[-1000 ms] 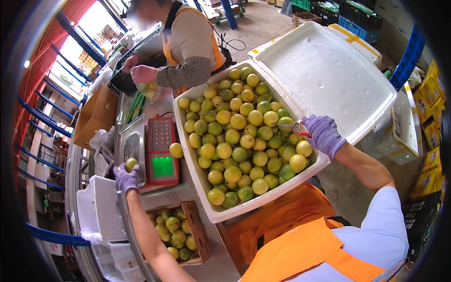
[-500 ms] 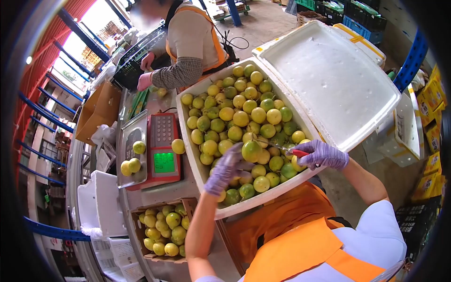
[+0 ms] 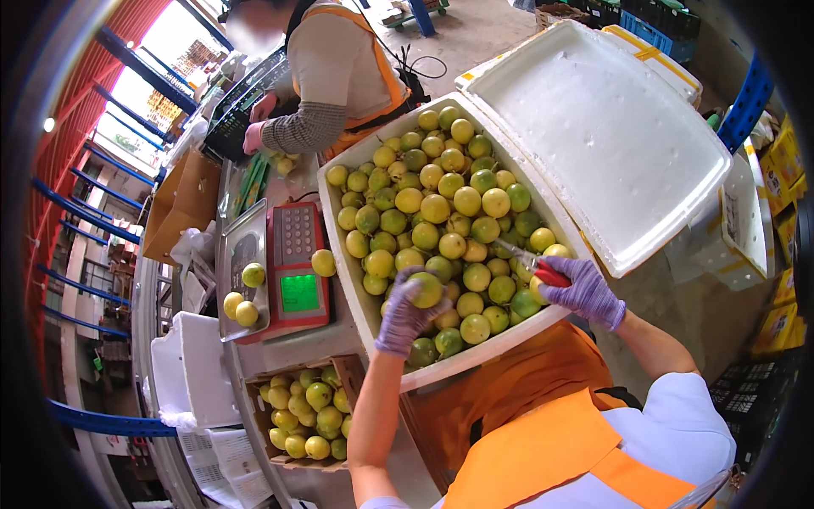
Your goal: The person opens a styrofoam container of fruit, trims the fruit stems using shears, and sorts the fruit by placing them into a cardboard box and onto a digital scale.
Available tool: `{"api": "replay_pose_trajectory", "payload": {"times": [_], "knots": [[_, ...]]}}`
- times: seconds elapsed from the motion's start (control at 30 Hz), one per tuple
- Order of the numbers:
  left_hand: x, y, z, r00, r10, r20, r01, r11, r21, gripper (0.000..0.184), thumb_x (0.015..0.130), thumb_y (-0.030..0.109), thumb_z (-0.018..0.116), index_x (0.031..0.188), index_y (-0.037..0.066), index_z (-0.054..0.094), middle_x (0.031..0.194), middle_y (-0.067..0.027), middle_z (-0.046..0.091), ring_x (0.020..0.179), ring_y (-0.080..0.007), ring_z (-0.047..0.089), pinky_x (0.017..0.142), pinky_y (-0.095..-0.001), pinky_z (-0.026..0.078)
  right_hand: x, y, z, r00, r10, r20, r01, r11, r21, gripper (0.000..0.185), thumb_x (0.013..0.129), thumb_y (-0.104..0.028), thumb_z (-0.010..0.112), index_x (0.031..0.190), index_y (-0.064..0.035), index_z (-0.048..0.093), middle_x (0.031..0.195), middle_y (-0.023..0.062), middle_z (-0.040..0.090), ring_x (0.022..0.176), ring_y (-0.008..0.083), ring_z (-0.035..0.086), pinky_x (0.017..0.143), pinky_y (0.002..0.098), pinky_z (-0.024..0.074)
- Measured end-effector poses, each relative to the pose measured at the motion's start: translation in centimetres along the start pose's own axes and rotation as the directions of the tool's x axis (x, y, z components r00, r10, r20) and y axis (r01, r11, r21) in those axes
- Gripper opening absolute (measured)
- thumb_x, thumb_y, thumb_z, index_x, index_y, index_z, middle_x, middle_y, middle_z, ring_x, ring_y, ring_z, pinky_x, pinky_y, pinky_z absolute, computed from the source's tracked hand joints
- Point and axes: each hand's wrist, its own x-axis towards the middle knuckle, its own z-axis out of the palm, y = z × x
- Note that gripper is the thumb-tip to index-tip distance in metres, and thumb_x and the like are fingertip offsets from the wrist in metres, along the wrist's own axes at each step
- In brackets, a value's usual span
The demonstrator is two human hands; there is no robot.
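The left hand [image 3: 405, 316], half curled, holds a fruit [image 3: 426, 291] over the box [image 3: 475, 359] — the right hand [image 3: 587, 294], at its three o'clock, is closed round snips [image 3: 551, 273].

Yellow-green fruit [image 3: 428, 290] in left hand [image 3: 402, 319]

Head view: worn on the person's head, looking forward and steeply down
Foam box [image 3: 392, 379]: close, near centre
Far side: co-worker [image 3: 326, 72], farther off
Shared view: none, single camera
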Motion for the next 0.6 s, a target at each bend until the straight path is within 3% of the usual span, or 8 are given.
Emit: {"api": "replay_pose_trajectory", "payload": {"times": [0.07, 0.13, 0.17, 0.2, 0.27, 0.37, 0.57, 0.6], "knots": [[1.1, 1.6, -1.1, 0.989, 0.132, -0.063, -0.127, 0.990, 0.068, 0.026, 0.086, 0.020, 0.071, 0.105, 0.007, 0.059, 0.100, -0.0088, 0.061, 0.087, -0.0230, 0.065, 0.072, -0.0375, 0.059, 0.2, 0.2, 0.1, 0.995, 0.053, -0.082, -0.046, 0.996, 0.074, 0.051, 0.082, -0.029, 0.073, 0.121, 0.0015, 0.061, 0.096, 0.0120, 0.070, 0.088, 0.0184, 0.065, 0.082, 0.0332, 0.0512], [2.8, 2.9, -2.1, 0.951, 0.306, -0.043, -0.202, 0.721, 0.663, 0.023, 0.088, 0.026, 0.072, 0.088, 0.005, 0.063, 0.090, -0.0077, 0.066, 0.081, -0.0206, 0.066, 0.068, -0.0309, 0.057, 0.1, 0.3, 0.1, 0.989, 0.141, -0.043, -0.131, 0.975, 0.177, 0.051, 0.084, -0.028, 0.072, 0.124, 0.0005, 0.060, 0.088, 0.0047, 0.066, 0.076, 0.0112, 0.061, 0.070, 0.0276, 0.0508], [2.9, 3.3, -0.2, 0.899, 0.437, 0.040, -0.179, 0.282, 0.943, 0.029, 0.085, 0.031, 0.074, 0.088, 0.004, 0.064, 0.095, -0.0085, 0.066, 0.083, -0.0226, 0.065, 0.075, -0.0320, 0.055, 0.1, 0.4, 0.0, 0.984, 0.176, -0.020, -0.167, 0.960, 0.225, 0.051, 0.084, -0.027, 0.072, 0.125, 0.0002, 0.060, 0.086, 0.0031, 0.064, 0.072, 0.0094, 0.059, 0.067, 0.0257, 0.0499], [2.4, 3.6, 1.7, 0.868, 0.461, 0.183, -0.091, -0.215, 0.972, 0.040, 0.081, 0.038, 0.077, 0.100, 0.005, 0.065, 0.113, -0.0131, 0.063, 0.098, -0.0273, 0.064, 0.085, -0.0394, 0.053, 0.2, 0.6, -0.1, 0.978, 0.209, 0.004, -0.203, 0.941, 0.271, 0.050, 0.084, -0.027, 0.072, 0.125, -0.0002, 0.059, 0.084, 0.0016, 0.062, 0.068, 0.0076, 0.057, 0.063, 0.0239, 0.0491], [2.9, 2.4, 2.7, 0.889, 0.427, 0.169, 0.075, -0.498, 0.864, 0.059, 0.074, 0.046, 0.079, 0.117, 0.009, 0.064, 0.137, -0.0185, 0.051, 0.115, -0.0318, 0.059, 0.093, -0.0446, 0.050, 0.7, 1.5, 0.0, 0.981, 0.194, 0.006, -0.188, 0.941, 0.282, 0.050, 0.085, -0.026, 0.071, 0.127, -0.0015, 0.059, 0.081, -0.0010, 0.059, 0.060, 0.0039, 0.051, 0.055, 0.0207, 0.0451], [3.5, 2.4, 6.1, 0.956, 0.268, -0.122, 0.258, -0.562, 0.785, 0.075, 0.069, 0.054, 0.079, 0.130, 0.013, 0.059, 0.149, -0.0193, 0.038, 0.122, -0.0333, 0.056, 0.098, -0.0442, 0.048, 1.1, 1.9, 0.1, 0.983, 0.184, 0.016, -0.181, 0.936, 0.302, 0.050, 0.085, -0.026, 0.071, 0.127, -0.0018, 0.059, 0.080, -0.0003, 0.059, 0.058, 0.0045, 0.051, 0.054, 0.0212, 0.0451], [4.5, 3.3, 4.5, 0.991, 0.101, -0.082, 0.125, -0.565, 0.816, 0.073, 0.071, 0.053, 0.078, 0.129, 0.014, 0.061, 0.150, -0.0191, 0.037, 0.122, -0.0327, 0.055, 0.099, -0.0429, 0.047, 1.1, 1.8, 0.0, 0.984, 0.176, 0.029, -0.175, 0.928, 0.330, 0.050, 0.086, -0.026, 0.071, 0.127, -0.0015, 0.059, 0.079, -0.0004, 0.059, 0.058, 0.0049, 0.052, 0.054, 0.0219, 0.0458], [4.2, 3.5, 3.7, 0.985, 0.172, -0.008, 0.086, -0.455, 0.886, 0.071, 0.072, 0.052, 0.077, 0.128, 0.012, 0.061, 0.148, -0.0187, 0.039, 0.121, -0.0327, 0.056, 0.097, -0.0439, 0.048, 1.1, 2.0, 0.0, 0.985, 0.170, 0.035, -0.173, 0.931, 0.323, 0.050, 0.086, -0.026, 0.071, 0.127, -0.0016, 0.059, 0.078, -0.0003, 0.059, 0.058, 0.0048, 0.052, 0.054, 0.0218, 0.0456]]}}
